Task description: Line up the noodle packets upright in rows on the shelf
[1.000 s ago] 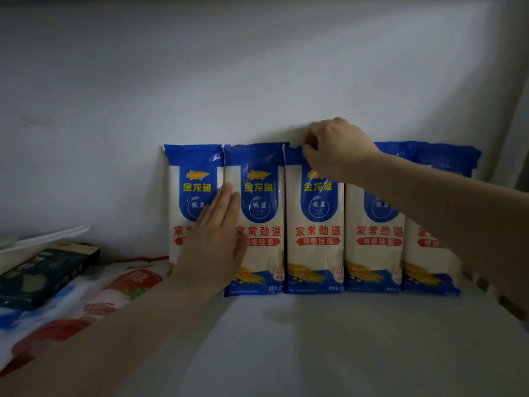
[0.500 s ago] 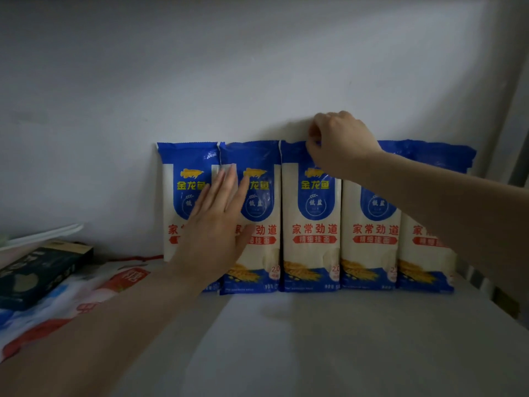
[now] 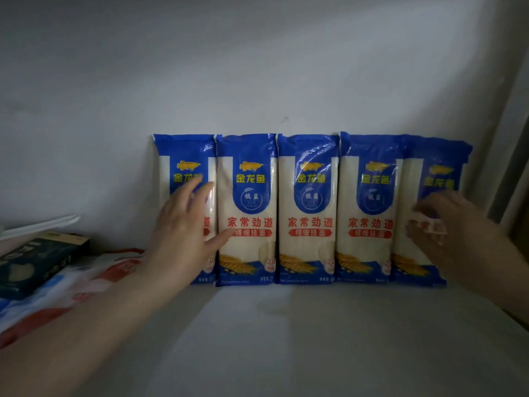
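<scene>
Five noodle packets (image 3: 310, 209) standing upright in one row along the back edge of the shelf (image 3: 300, 339), leaning on the wall (image 3: 257, 67), edges touching or slightly overlapping toward the right end. Left hand (image 3: 183, 233) spread flat over the lower front of the leftmost packet (image 3: 184, 167), fingers (image 3: 197, 193) straight and released, thumb reaching onto the neighbouring packet; gripping nothing. Right hand (image 3: 446, 224) blurred in front of the rightmost packet (image 3: 429, 210), fingers loosely bent near its face; cannot tell whether touching or pinching it. Box (image 3: 34, 262) and red-and-white bags (image 3: 86, 279) lying flat at the left side of the shelf, apart from the row.

Step in hand, as a judgement: squaring up the two ends of a finished back row. Next move likely calling for a gentle push from both ends to close overlap at the right, without tipping the packets forward, then starting a second row in front.
</scene>
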A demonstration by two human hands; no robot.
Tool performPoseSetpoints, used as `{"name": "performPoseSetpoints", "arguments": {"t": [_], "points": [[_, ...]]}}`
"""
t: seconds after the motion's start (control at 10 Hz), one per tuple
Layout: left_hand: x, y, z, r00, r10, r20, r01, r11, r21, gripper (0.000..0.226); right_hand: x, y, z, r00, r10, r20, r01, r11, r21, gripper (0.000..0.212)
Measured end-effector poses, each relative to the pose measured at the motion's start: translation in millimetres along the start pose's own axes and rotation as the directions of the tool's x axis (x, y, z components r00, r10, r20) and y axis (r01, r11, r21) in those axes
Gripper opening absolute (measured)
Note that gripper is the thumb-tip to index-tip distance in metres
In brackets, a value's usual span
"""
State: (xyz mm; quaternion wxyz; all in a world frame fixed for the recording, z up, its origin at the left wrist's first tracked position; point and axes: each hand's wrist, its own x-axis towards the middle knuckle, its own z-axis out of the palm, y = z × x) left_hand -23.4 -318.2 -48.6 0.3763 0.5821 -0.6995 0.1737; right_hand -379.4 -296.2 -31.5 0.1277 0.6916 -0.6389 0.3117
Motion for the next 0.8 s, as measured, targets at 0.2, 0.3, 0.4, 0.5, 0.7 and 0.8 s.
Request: {"name": "performPoseSetpoints", "arguments": {"t": [0.2,0.3,0.4,0.5,0.7,0.8], "points": [[-45.9,-32.2,-1.7,0.838,-0.493,0.232,0.531,0.835,-0.145,0.067,-49.9,57.2,29.2,0.886,0.306,0.348,-0.308,0.95,-0.051,0.034],[-52.2,-40.0,12.7,0.809,-0.507,0.297,0.57,0.8,-0.187,0.064,-47.2,54.8,30.1,0.894,0.28,0.35,-0.286,0.958,-0.036,0.028],[-51.8,-43.0,19.2,0.781,-0.528,0.334,0.579,0.812,-0.072,0.074,-42.0,51.7,31.8,0.89,0.268,0.37,-0.267,0.962,-0.054,0.029],[-50.9,-44.2,17.7,0.752,-0.552,0.36,0.615,0.784,-0.081,0.06,-42.6,49.7,28.1,0.884,0.27,0.381,-0.267,0.962,-0.062,0.037],[-69.8,-10.3,-20.6,0.947,-0.296,0.124,0.299,0.954,-0.005,0.068,-61.1,-2.8,3.4,0.893,0.208,0.4,-0.185,0.978,-0.095,0.051],[-79.4,10.2,-37.6,0.981,-0.077,0.178,0.083,0.996,-0.032,0.065,-72.7,-44.5,-13.0,0.907,0.031,0.421,0.003,0.997,-0.079,0.061]]}}
